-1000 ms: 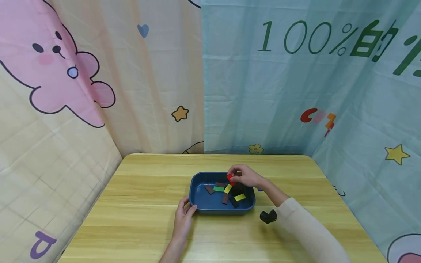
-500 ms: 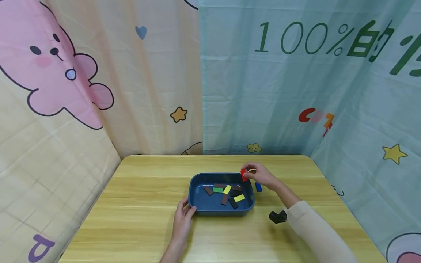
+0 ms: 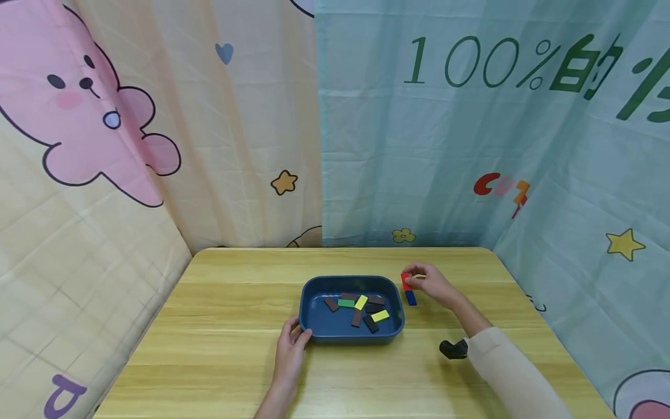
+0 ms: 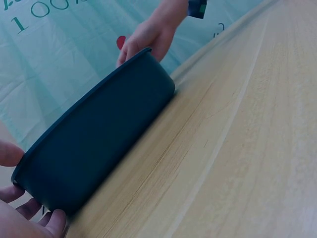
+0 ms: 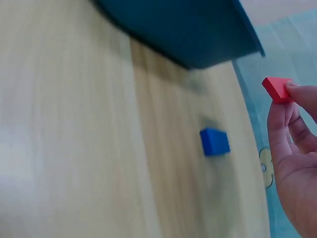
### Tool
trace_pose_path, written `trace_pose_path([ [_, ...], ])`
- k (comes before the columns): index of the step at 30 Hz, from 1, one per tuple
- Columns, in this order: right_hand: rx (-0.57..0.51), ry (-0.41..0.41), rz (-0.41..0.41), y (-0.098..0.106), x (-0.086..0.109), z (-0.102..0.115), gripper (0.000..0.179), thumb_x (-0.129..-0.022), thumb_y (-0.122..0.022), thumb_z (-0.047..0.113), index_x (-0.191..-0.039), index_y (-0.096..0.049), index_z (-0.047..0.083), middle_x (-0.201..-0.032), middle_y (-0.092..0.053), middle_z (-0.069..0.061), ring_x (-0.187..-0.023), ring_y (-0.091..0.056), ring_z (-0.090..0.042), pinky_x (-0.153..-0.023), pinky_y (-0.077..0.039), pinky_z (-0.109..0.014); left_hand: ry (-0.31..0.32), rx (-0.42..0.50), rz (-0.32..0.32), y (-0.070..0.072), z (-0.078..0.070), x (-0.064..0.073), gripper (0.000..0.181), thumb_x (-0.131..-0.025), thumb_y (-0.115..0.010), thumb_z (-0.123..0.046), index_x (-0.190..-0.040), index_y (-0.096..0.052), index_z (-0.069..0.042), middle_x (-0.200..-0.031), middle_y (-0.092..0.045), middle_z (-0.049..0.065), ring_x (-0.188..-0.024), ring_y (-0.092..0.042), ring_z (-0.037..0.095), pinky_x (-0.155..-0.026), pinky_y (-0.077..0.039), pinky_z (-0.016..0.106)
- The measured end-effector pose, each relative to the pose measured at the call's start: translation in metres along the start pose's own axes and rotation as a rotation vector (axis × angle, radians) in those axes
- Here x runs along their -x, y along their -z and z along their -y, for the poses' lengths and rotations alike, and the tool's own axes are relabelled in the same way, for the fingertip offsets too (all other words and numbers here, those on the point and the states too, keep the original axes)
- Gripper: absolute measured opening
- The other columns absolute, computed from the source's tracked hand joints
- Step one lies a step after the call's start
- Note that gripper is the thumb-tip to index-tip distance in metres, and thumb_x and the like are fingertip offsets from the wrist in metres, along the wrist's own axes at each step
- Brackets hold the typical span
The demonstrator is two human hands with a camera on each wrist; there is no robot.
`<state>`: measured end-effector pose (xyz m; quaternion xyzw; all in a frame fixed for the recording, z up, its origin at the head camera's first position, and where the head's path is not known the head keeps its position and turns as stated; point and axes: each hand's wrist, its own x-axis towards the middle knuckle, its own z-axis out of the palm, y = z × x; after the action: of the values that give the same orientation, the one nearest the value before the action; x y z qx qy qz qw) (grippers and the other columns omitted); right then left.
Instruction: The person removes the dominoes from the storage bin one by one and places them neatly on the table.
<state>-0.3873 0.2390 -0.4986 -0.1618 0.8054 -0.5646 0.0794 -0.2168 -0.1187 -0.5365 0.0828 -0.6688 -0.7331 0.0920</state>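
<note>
A dark blue rectangular container point(image 3: 348, 340) stands on the table with several small flat blocks inside. At its left end, my left hand point(image 3: 291, 349) grips the corner, thumb up at the rim and fingers curled around the wall. To the right of the container, my right hand point(image 3: 431, 285) pinches a red block point(image 5: 277, 89) between thumb and fingers. Below that block, on the table, lies a blue block point(image 3: 410, 298); in the right wrist view the red one is held up apart from it. Inside the container are a green block point(image 3: 346, 303), yellow blocks point(image 3: 380, 316), brown ones point(image 3: 356, 318) and black ones point(image 3: 370, 323).
The light wooden table point(image 3: 209, 326) reaches back to printed curtains point(image 3: 419, 174) that hang behind it and at both sides. A black wrist device point(image 3: 453, 349) sits by the right sleeve point(image 3: 508, 361).
My right hand has carried the red block from over the container rightward past its rim, to above the blue block, which has come into full view. My left hand has stayed on the container.
</note>
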Motion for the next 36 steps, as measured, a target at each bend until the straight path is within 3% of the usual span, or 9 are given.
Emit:
trace_pose_path([
  [4,0.003,-0.01,-0.03,0.007,0.006,-0.01,0.021,-0.102,-0.06,-0.001,-0.121,-0.06,-0.01,-0.113,-0.058,-0.021,-0.099,-0.063,-0.03,-0.089,-0.059,-0.046,0.0,0.004,0.007,0.0,0.001,-0.001,0.046,-0.104,-0.055,-0.003,-0.146,-0.042,0.009,-0.152,-0.042,0.03,-0.137,-0.045,0.046,-0.104,-0.049,0.037],
  [11,0.082,-0.042,-0.072,0.016,0.014,-0.022,0.021,-0.102,-0.062,0.0,-0.12,-0.062,-0.009,-0.108,-0.061,-0.017,-0.099,-0.06,-0.028,-0.08,-0.057,-0.028,0.005,0.001,0.008,0.001,0.0,-0.002,0.046,-0.105,-0.056,-0.005,-0.146,-0.043,0.008,-0.151,-0.042,0.03,-0.137,-0.045,0.045,-0.104,-0.05,0.037],
  [17,0.143,-0.066,-0.09,0.021,0.019,-0.029,0.019,-0.101,-0.064,0.002,-0.118,-0.064,-0.007,-0.106,-0.062,-0.015,-0.099,-0.058,-0.029,-0.077,-0.055,-0.029,0.001,-0.002,0.002,0.001,-0.001,-0.002,0.045,-0.104,-0.056,-0.004,-0.145,-0.043,0.009,-0.151,-0.043,0.03,-0.137,-0.046,0.045,-0.102,-0.05,0.034],
  [24,0.186,-0.093,-0.09,0.024,0.026,-0.038,0.018,-0.099,-0.065,-0.001,-0.116,-0.064,-0.006,-0.103,-0.062,-0.013,-0.094,-0.059,-0.027,-0.075,-0.054,-0.03,0.007,-0.007,0.005,0.0,-0.001,-0.002,0.046,-0.105,-0.056,-0.005,-0.146,-0.043,0.009,-0.152,-0.041,0.031,-0.138,-0.044,0.047,-0.105,-0.05,0.039],
  [36,0.279,-0.087,-0.107,0.023,0.027,-0.045,0.018,-0.098,-0.068,0.003,-0.114,-0.067,-0.006,-0.097,-0.064,-0.011,-0.084,-0.059,-0.023,-0.067,-0.053,-0.032,0.022,-0.017,-0.013,0.0,0.001,-0.003,0.044,-0.104,-0.056,-0.005,-0.146,-0.044,0.008,-0.152,-0.042,0.03,-0.137,-0.045,0.046,-0.105,-0.049,0.04],
])
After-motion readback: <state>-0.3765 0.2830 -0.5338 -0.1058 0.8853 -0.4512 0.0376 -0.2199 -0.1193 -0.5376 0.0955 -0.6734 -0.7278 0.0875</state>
